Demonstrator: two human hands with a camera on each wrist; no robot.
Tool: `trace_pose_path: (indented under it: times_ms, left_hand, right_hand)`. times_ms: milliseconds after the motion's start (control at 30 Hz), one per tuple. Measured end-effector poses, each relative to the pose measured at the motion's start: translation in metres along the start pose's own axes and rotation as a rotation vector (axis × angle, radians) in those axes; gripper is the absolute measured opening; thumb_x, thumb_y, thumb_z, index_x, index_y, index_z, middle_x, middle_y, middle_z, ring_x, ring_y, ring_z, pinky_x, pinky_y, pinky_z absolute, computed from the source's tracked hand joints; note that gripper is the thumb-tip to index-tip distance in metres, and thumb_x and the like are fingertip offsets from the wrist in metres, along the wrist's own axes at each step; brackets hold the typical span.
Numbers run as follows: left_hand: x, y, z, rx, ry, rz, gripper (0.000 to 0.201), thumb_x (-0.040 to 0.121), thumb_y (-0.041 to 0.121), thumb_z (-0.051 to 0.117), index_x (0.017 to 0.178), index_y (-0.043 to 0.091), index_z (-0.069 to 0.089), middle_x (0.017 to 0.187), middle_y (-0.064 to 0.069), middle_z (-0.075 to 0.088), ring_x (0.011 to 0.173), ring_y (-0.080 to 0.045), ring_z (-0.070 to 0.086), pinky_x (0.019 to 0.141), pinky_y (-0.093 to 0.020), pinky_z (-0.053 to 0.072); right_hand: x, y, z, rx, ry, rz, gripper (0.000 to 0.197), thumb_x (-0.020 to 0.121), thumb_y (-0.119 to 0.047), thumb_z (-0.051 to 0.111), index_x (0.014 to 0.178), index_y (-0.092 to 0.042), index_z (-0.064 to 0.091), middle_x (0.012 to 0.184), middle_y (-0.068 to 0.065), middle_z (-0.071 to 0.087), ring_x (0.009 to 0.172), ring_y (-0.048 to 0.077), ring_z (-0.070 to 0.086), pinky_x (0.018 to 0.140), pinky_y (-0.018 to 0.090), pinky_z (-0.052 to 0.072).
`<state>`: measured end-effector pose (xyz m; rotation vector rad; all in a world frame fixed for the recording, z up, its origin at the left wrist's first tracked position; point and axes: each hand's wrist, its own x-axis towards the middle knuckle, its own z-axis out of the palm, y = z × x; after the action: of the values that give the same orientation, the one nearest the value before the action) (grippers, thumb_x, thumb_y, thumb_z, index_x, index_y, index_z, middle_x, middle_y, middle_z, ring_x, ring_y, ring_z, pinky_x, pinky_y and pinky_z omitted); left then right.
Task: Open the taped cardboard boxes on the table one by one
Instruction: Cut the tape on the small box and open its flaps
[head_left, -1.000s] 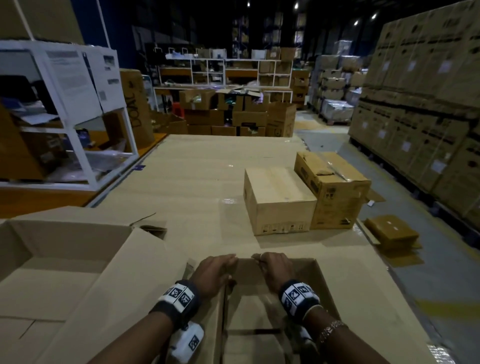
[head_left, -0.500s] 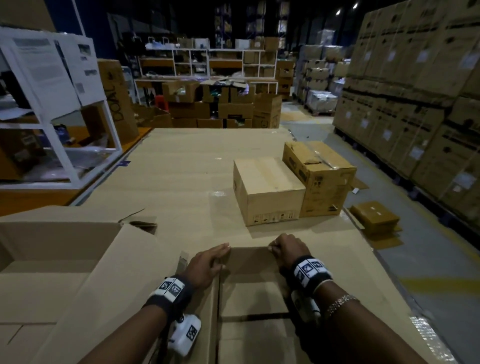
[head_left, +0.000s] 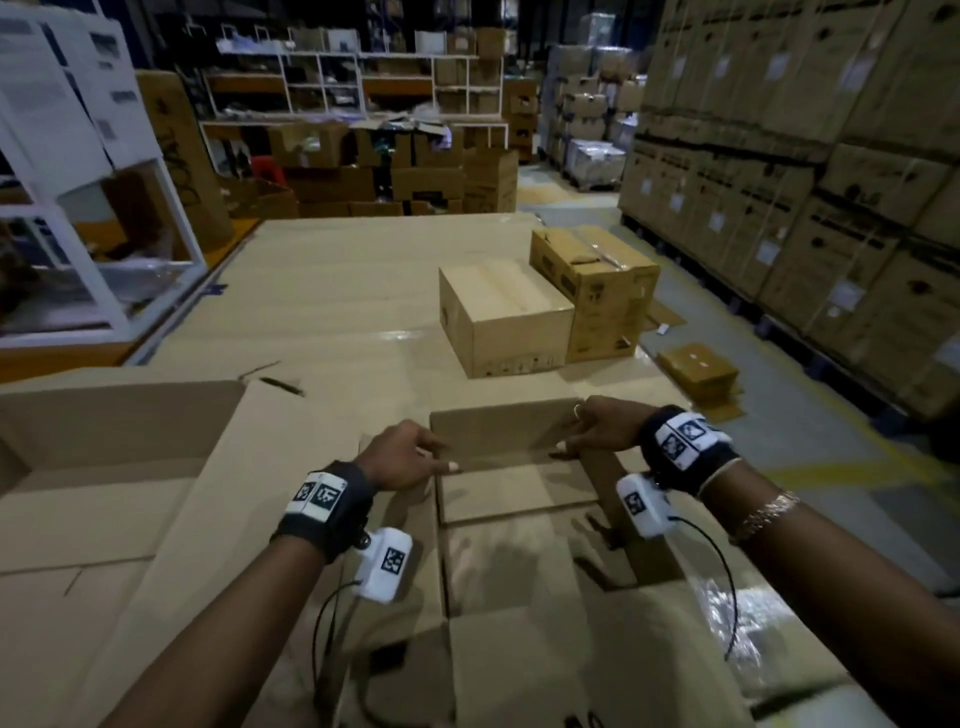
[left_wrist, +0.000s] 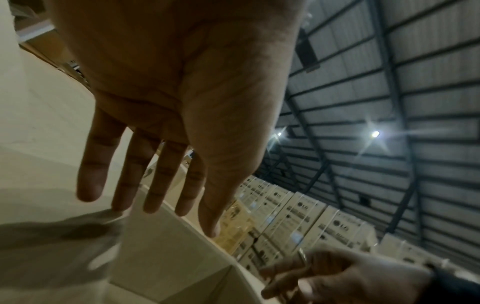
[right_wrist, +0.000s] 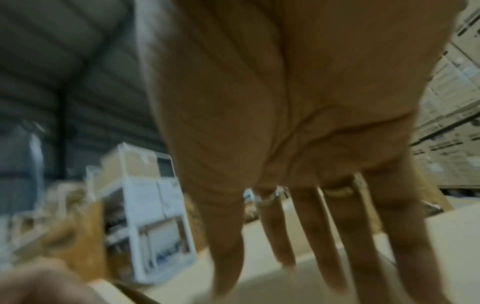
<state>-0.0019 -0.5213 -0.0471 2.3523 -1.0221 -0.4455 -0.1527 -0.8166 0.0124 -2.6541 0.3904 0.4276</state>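
Note:
A brown cardboard box (head_left: 519, 571) lies open right in front of me on the table. Its far flap (head_left: 504, 434) stands tilted up. My left hand (head_left: 410, 457) is at the flap's left end, and the left wrist view shows its fingers (left_wrist: 158, 185) straight over the flap's edge. My right hand (head_left: 597, 431) touches the flap's right end; its fingers (right_wrist: 311, 226) look straight in the blurred right wrist view. Farther back stand a plain closed box (head_left: 504, 317) and a box with clear tape (head_left: 597, 291) on top.
A large open box (head_left: 104, 467) fills the table's near left. A white shelf frame (head_left: 104, 208) stands beyond the left edge. Right of the table are the floor, a small flat box (head_left: 698, 366) and a wall of stacked cartons (head_left: 805, 182).
Both hands have spread from the middle of the far flap to its two ends. The flap now stands tilted up between them.

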Motion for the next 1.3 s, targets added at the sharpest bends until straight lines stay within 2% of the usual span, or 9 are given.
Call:
trace_pose_path:
  times_ms: [200, 333, 467, 600, 800, 933, 1067, 1200, 1300]
  left_hand:
    - [-0.091, 0.045, 0.027, -0.273, -0.084, -0.008, 0.046, 0.08, 0.05, 0.082, 0.119, 0.028, 0.075, 0.116, 0.01, 0.074, 0.104, -0.004, 0.069, 0.096, -0.034, 0.056]
    - [-0.146, 0.056, 0.073, -0.515, 0.215, -0.1, 0.024, 0.078, 0.048, 0.081, 0.094, 0.031, 0.08, 0.078, 0.008, 0.077, 0.069, -0.007, 0.07, 0.072, -0.031, 0.057]
    - [-0.172, 0.048, 0.109, -0.701, 0.371, -0.258, 0.035, 0.082, 0.048, 0.076, 0.112, 0.031, 0.074, 0.065, -0.001, 0.073, 0.052, -0.018, 0.065, 0.062, -0.034, 0.053]
    - [-0.19, 0.027, 0.13, -0.441, 0.328, -0.291, 0.067, 0.087, 0.065, 0.058, 0.149, 0.052, 0.037, 0.082, 0.004, 0.077, 0.077, -0.019, 0.073, 0.08, -0.041, 0.059]
    - [-0.204, 0.036, 0.144, -0.415, 0.4, -0.402, 0.058, 0.097, 0.062, 0.05, 0.151, 0.053, 0.033, 0.148, 0.006, 0.055, 0.134, -0.024, 0.055, 0.108, -0.039, 0.044]
    - [-0.192, 0.049, 0.162, -0.887, 0.75, -0.434, 0.04, 0.097, 0.029, 0.066, 0.128, 0.055, 0.059, 0.138, 0.015, 0.059, 0.129, -0.009, 0.056, 0.113, -0.04, 0.043]
    - [-0.182, 0.084, 0.174, -0.826, 0.956, -0.444, 0.044, 0.098, 0.014, 0.064, 0.141, 0.023, 0.06, 0.101, 0.017, 0.067, 0.083, 0.0, 0.062, 0.076, -0.009, 0.044]
    - [-0.172, 0.117, 0.184, -0.765, 0.98, -0.387, 0.047, 0.097, 0.004, 0.062, 0.135, 0.031, 0.064, 0.134, 0.014, 0.065, 0.122, -0.011, 0.062, 0.105, -0.024, 0.045]
    - [-0.168, 0.147, 0.182, -0.673, 0.971, -0.358, 0.044, 0.096, 0.0, 0.061, 0.129, 0.029, 0.069, 0.131, 0.019, 0.064, 0.122, -0.017, 0.063, 0.101, -0.023, 0.049]
  right_hand:
    - [-0.127, 0.024, 0.041, 0.128, 0.089, 0.009, 0.035, 0.081, -0.063, 0.073, 0.094, -0.032, 0.072, 0.091, -0.018, 0.068, 0.088, 0.003, 0.067, 0.083, 0.026, 0.056]
    - [-0.188, 0.049, 0.1, 0.293, 0.357, 0.136, 0.032, 0.082, -0.057, 0.075, 0.104, -0.035, 0.074, 0.075, -0.011, 0.074, 0.07, -0.004, 0.067, 0.063, 0.02, 0.05]
    - [-0.199, 0.06, 0.151, 0.502, 0.562, 0.274, 0.054, 0.076, -0.057, 0.075, 0.124, -0.032, 0.07, 0.09, -0.01, 0.074, 0.081, 0.006, 0.071, 0.08, 0.036, 0.059]
    - [-0.194, 0.04, 0.161, 0.722, 0.608, 0.26, 0.065, 0.085, -0.043, 0.077, 0.145, -0.036, 0.052, 0.127, -0.006, 0.064, 0.108, 0.012, 0.065, 0.092, 0.036, 0.055]
    - [-0.19, 0.024, 0.154, 0.97, 0.718, 0.276, 0.063, 0.09, -0.03, 0.076, 0.147, -0.021, 0.051, 0.142, 0.004, 0.055, 0.11, 0.013, 0.055, 0.065, 0.01, 0.041]
    - [-0.185, 0.026, 0.14, 1.126, 0.91, 0.199, 0.049, 0.087, -0.024, 0.079, 0.133, -0.022, 0.063, 0.133, 0.004, 0.062, 0.117, 0.022, 0.059, 0.077, 0.024, 0.053]
    - [-0.18, 0.039, 0.111, 1.05, 1.033, 0.091, 0.038, 0.085, -0.024, 0.081, 0.121, -0.027, 0.07, 0.121, -0.004, 0.068, 0.116, 0.018, 0.06, 0.1, 0.047, 0.054]
    - [-0.176, 0.066, 0.086, 0.853, 0.978, 0.021, 0.04, 0.087, -0.027, 0.079, 0.124, -0.032, 0.066, 0.124, -0.008, 0.066, 0.116, 0.013, 0.06, 0.097, 0.043, 0.055]
    - [-0.171, 0.089, 0.071, 0.659, 0.917, -0.008, 0.043, 0.088, -0.029, 0.077, 0.129, -0.032, 0.063, 0.126, -0.009, 0.064, 0.115, 0.012, 0.059, 0.093, 0.037, 0.055]
